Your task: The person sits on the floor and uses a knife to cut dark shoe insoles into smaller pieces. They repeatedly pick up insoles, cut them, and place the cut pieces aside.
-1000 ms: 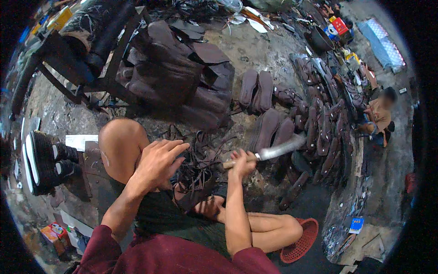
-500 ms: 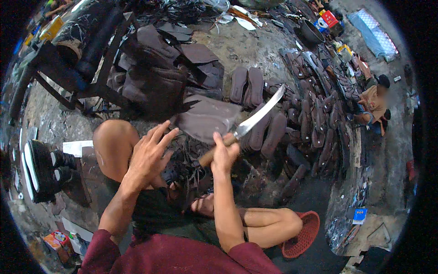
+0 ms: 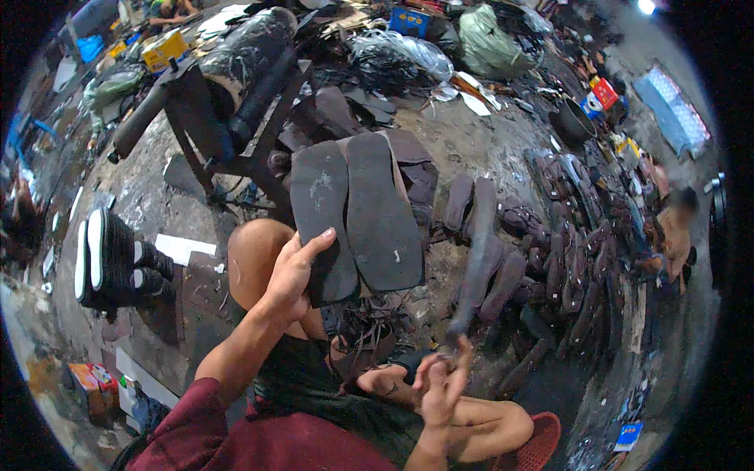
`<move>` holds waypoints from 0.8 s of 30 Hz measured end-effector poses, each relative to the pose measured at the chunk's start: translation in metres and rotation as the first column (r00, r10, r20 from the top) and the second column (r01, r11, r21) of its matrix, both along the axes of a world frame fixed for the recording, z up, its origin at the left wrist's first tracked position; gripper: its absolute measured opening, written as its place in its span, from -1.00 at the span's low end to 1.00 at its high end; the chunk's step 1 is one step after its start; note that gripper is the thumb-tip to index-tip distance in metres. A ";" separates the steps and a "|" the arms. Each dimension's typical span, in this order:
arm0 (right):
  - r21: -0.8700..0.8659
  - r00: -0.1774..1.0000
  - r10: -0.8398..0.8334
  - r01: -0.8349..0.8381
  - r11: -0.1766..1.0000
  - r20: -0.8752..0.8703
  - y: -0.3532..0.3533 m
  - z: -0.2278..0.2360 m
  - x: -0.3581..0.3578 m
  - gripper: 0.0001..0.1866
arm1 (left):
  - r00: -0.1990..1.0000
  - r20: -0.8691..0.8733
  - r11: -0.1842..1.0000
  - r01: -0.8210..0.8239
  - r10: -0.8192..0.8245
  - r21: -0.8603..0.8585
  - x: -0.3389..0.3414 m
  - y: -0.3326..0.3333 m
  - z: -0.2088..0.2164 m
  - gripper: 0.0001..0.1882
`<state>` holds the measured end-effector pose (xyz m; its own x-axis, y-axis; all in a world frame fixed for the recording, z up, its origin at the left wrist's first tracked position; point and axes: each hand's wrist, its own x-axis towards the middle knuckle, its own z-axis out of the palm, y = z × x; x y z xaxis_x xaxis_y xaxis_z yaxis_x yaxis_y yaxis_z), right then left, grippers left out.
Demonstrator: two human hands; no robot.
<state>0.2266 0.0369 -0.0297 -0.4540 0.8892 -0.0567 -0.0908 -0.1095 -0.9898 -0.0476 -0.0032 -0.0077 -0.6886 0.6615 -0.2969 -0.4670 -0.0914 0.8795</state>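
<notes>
My left hand (image 3: pixel 292 271) grips two dark grey sandal soles (image 3: pixel 383 216) by their lower left edge, with the thumb on top. The soles lie side by side, tilted up in front of me, and a strip of brown sheet shows behind them. In my right hand (image 3: pixel 440 385), lower and to the right, is a long knife (image 3: pixel 476 271). Its curved blade points up and away, smeared by motion, and is apart from the soles. The fingers around the handle are partly blurred.
Beyond the soles stands a dark metal frame (image 3: pixel 200 118) beside folded brown sheets (image 3: pixel 412 161). Rows of brown soles (image 3: pixel 565 259) cover the floor at right, where another person (image 3: pixel 671 235) sits. Black-and-white sandals (image 3: pixel 106 255) stand at left. A red basket (image 3: pixel 542 447) is by my knee.
My left hand, empty and spread before, now holds the soles raised. My right hand has moved right and nearer with the knife, whose blade has swung more upright. The view has shifted.
</notes>
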 end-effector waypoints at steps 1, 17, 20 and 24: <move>0.048 0.993 0.052 -0.058 0.997 0.107 -0.012 -0.012 0.003 -0.53 | 0.995 0.096 0.999 0.004 -0.001 -0.032 0.000 -0.007 0.002 -0.56; 0.149 0.769 0.201 -0.358 0.922 0.608 -0.059 -0.046 0.076 -0.67 | 0.996 0.077 0.976 -0.029 0.047 -0.216 0.039 -0.023 0.001 -0.55; -0.025 0.677 0.312 -0.399 0.917 0.666 -0.054 -0.044 0.066 -0.66 | 0.999 0.006 0.980 -0.050 0.052 -0.194 0.042 -0.030 -0.005 -0.52; 0.157 0.748 0.252 -0.429 0.890 0.615 -0.044 -0.048 0.036 -0.66 | 0.993 -0.082 0.980 -0.098 0.085 -0.174 0.043 -0.035 -0.007 -0.50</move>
